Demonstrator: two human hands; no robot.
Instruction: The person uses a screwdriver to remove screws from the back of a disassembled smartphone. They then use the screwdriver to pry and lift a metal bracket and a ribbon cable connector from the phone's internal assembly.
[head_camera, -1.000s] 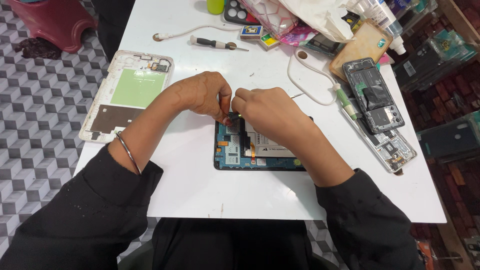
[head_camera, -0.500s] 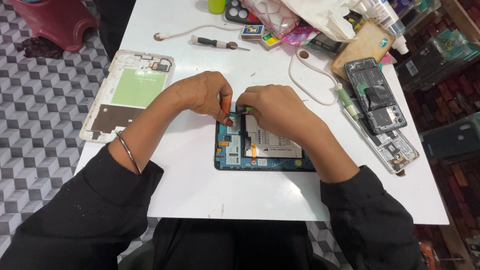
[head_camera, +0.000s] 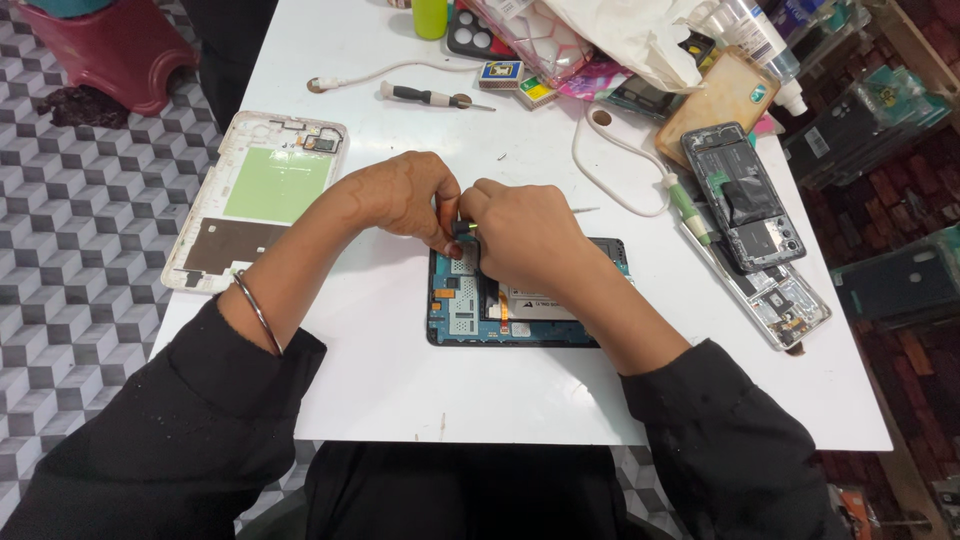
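Since half a second ago, hardly anything has shifted: the left hand (head_camera: 400, 195) and right hand (head_camera: 520, 230) still meet fingertip to fingertip, pinching a small green-tipped tool (head_camera: 464, 228) over the top edge of the opened tablet (head_camera: 470, 310) lying mid-table (head_camera: 400, 390).

Right hand (head_camera: 525, 235) has shifted slightly along the opened tablet (head_camera: 470, 310).

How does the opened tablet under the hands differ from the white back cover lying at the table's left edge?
The opened tablet shows a blue circuit board and is dark-framed; the white back cover is a pale shell with a green patch and no board. The left hand and right hand meet over the tablet; the cover lies untouched. Both lie flat on the white table.
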